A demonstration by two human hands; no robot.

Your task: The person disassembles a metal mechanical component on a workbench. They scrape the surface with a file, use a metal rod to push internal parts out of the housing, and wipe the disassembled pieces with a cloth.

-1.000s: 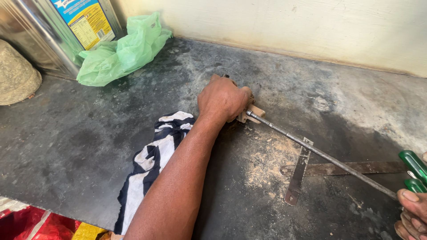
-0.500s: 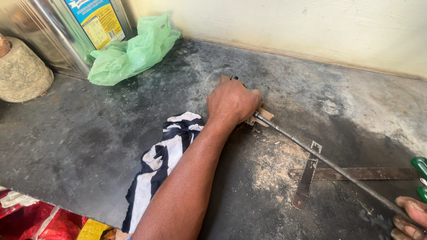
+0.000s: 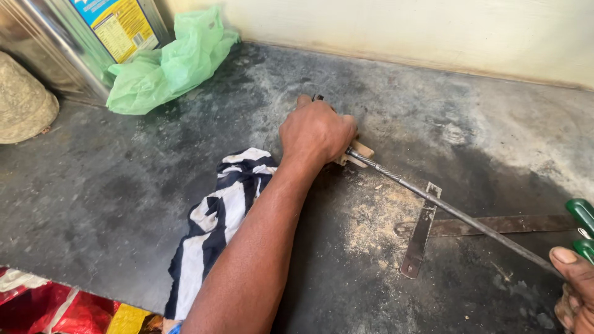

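Filing is being done on a small wooden block (image 3: 357, 153), judged mid-stroke, pinned to the dark worktop (image 3: 111, 204) under the closed left hand (image 3: 317, 131) while the long round file (image 3: 451, 210) is being gripped by the right hand (image 3: 574, 291), and steady pressure is being called for next.

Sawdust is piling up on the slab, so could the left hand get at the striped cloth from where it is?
Probably yes. The left hand presses a small wooden block, and the striped cloth lies right beside its forearm with nothing between. It would have to let go of the block first.
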